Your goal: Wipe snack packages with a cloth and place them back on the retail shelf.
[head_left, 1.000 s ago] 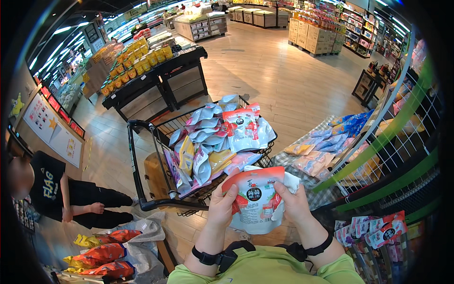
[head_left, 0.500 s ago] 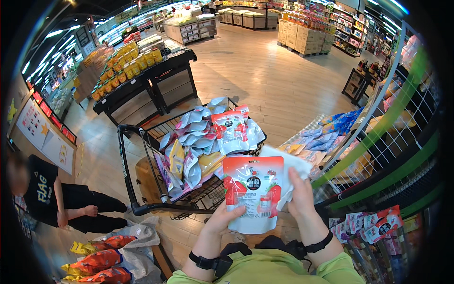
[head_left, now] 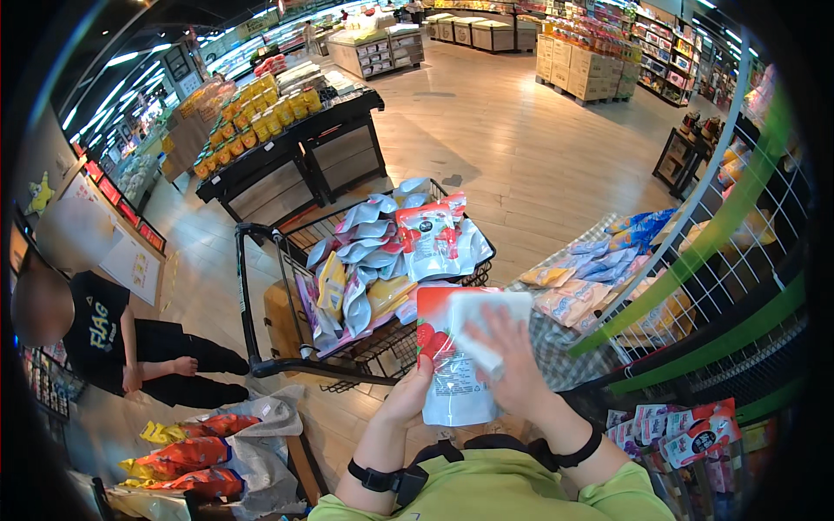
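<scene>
Strawberry-print pouch (head_left: 459,395) is held upright near loaded cart (head_left: 334,372), left edge clamped by left hand (head_left: 410,395); white cloth (head_left: 508,301) is pressed against front by right hand (head_left: 514,360), grip on cloth cannot be told.

Left hand (head_left: 412,396) gripping, thumb (head_left: 424,368) upward; right hand (head_left: 512,363) flattened, fingers (head_left: 499,326) outstretched, both forearms (head_left: 382,441) angled inward

A supermarket floor (head_left: 495,139) of pale wood-look planks is lit by long white ceiling strips (head_left: 122,60). A black-framed display stand (head_left: 346,165) is topped with yellow jars (head_left: 282,110); farther back, cartons (head_left: 569,71) are stacked near filled shelves (head_left: 665,56).
</scene>
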A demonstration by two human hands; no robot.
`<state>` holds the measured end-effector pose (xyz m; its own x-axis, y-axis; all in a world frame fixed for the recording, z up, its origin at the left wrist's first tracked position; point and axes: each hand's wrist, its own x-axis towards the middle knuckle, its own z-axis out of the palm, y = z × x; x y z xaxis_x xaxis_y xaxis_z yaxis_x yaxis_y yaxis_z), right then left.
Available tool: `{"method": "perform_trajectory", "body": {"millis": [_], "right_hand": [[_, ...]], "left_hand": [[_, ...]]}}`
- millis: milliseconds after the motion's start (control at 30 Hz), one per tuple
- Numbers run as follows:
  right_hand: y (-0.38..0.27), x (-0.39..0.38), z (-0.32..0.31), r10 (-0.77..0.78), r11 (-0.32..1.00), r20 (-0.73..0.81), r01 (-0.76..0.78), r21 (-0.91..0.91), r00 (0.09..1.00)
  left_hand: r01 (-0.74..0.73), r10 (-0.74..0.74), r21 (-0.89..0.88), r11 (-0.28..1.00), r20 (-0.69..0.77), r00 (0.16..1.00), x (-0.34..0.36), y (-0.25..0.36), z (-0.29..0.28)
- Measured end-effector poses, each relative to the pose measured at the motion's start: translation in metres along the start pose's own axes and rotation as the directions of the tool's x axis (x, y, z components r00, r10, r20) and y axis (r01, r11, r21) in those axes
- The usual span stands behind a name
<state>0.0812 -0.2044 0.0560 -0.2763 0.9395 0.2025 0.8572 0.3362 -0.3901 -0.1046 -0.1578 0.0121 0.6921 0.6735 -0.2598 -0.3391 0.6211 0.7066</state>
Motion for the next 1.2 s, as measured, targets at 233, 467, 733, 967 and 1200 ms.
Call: {"method": "perform_trajectory", "body": {"millis": [233, 467, 733, 967, 1200], "right_hand": [[0.045, -0.035, 0.021, 0.513, -0.323, 0.288, -0.129, 0.938, 0.809], [0.052, -0.036, 0.018, 0.515, -0.259, 0.206, -0.078, 0.963, 0.832], [0.037, -0.013, 0.016, 0.407, -0.333, 0.296, -0.161, 0.929, 0.864], [0.034, -0.005, 0.043, 0.265, -0.363, 0.433, -0.327, 0.873, 0.861], [0.005, -0.021, 0.086, 0.035, -0.407, 0.603, -0.54, 0.737, 0.797]], "left_hand": [[-0.034, 0.028, -0.059, 0.998, -0.092, 0.995, 0.023, -0.01, 0.02], [0.006, -0.015, -0.127, 0.992, -0.064, 0.998, 0.031, -0.013, 0.032], [-0.239, 0.207, -0.144, 0.96, -0.206, 0.956, -0.005, -0.012, 0.035], [-0.376, 0.326, -0.005, 0.927, -0.485, 0.811, -0.042, -0.049, 0.035], [-0.464, 0.332, 0.011, 0.886, -0.713, 0.618, -0.096, -0.097, 0.033]]}}
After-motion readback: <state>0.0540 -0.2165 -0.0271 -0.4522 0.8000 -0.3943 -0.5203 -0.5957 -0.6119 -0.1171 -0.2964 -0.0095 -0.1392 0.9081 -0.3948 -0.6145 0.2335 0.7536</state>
